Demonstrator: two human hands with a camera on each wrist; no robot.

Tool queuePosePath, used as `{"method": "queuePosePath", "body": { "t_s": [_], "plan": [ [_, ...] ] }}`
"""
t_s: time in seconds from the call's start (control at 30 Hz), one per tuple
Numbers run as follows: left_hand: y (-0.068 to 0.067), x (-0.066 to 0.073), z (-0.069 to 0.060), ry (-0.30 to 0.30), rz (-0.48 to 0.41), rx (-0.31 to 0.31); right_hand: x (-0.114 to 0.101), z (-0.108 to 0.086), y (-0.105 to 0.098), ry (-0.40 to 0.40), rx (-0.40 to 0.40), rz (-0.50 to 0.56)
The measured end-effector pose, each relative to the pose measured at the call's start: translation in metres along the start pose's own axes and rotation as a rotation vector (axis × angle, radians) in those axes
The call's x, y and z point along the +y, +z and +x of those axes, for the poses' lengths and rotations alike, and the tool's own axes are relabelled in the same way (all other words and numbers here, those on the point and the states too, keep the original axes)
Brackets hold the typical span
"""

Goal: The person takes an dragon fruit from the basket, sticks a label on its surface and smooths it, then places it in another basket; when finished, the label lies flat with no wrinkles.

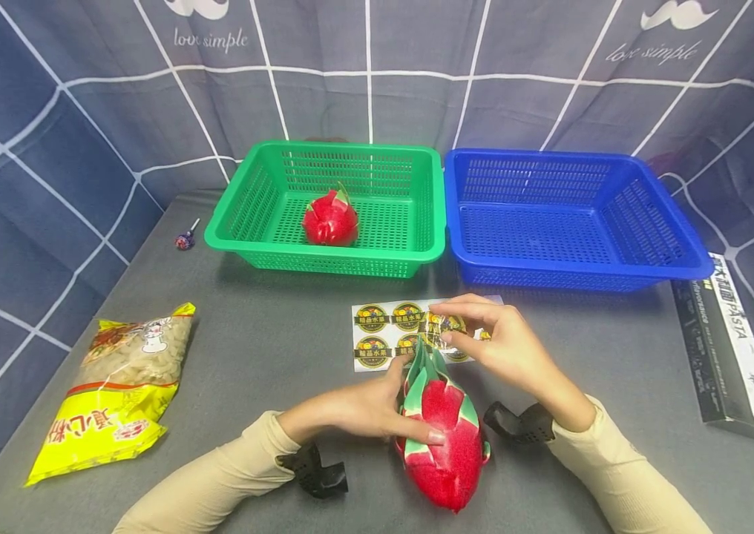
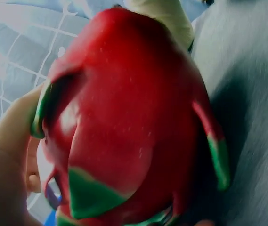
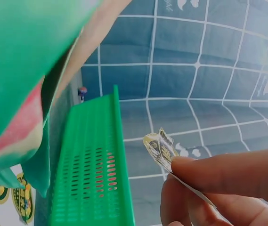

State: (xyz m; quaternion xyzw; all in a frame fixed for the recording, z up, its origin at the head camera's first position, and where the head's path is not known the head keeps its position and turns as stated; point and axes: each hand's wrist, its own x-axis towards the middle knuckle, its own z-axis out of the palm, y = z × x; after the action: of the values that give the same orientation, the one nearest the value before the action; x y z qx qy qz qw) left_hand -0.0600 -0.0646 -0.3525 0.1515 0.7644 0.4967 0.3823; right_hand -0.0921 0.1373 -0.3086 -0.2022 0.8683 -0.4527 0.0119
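My left hand [image 1: 364, 408] grips a red dragon fruit [image 1: 447, 463] with green-tipped scales, thumb laid over its top side. In the left wrist view the dragon fruit [image 2: 129, 108] fills most of the frame and hides most of the fingers. My right hand [image 1: 510, 348] pinches a round black-and-gold sticker [image 3: 159, 148] between thumb and fingers, just beyond the fruit's green leafy end. The sticker looks bent in the right wrist view. Beneath this hand lies a white sticker sheet [image 1: 359, 335] printed with several round labels, partly hidden by the hands and leaves.
A green basket [image 1: 330, 257] at the back holds another dragon fruit [image 1: 331, 220]. Beside it stands a blue basket [image 1: 551, 276]. A yellow pasta bag [image 1: 116, 393] and a lollipop [image 1: 185, 239] lie at left, a pasta box [image 1: 731, 348] at right.
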Motion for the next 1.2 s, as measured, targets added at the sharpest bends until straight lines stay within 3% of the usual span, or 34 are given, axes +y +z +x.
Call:
{"method": "queuePosePath", "body": {
  "t_s": [0.17, 0.27, 0.4, 0.5, 0.63, 0.73, 1.0, 1.2],
  "plan": [
    [0.006, -0.002, 0.003, 0.167, -0.101, -0.131, -0.004, -0.003, -0.001, -0.014, -0.009, 0.055],
    [0.011, -0.001, 0.002, 0.222, -0.139, -0.173, -0.005, -0.005, -0.002, -0.029, -0.013, 0.09],
    [0.015, 0.0, -0.003, 0.136, -0.145, -0.116, -0.007, -0.007, -0.003, -0.046, -0.035, 0.166],
    [0.015, -0.001, -0.004, 0.081, -0.184, -0.116, -0.009, -0.009, -0.003, -0.059, -0.042, 0.193],
    [0.013, -0.003, 0.0, 0.117, -0.245, -0.15, -0.012, -0.011, -0.003, -0.071, -0.044, 0.213],
    [0.011, -0.004, 0.002, 0.121, -0.271, -0.131, -0.014, -0.012, -0.004, -0.06, -0.036, 0.237],
    [-0.002, -0.001, 0.004, 0.068, -0.243, 0.035, -0.021, -0.015, -0.005, -0.042, 0.023, 0.29],
    [-0.02, 0.0, 0.007, 0.154, -0.302, 0.114, -0.023, -0.017, -0.002, -0.083, 0.044, 0.351]
  ]
}}
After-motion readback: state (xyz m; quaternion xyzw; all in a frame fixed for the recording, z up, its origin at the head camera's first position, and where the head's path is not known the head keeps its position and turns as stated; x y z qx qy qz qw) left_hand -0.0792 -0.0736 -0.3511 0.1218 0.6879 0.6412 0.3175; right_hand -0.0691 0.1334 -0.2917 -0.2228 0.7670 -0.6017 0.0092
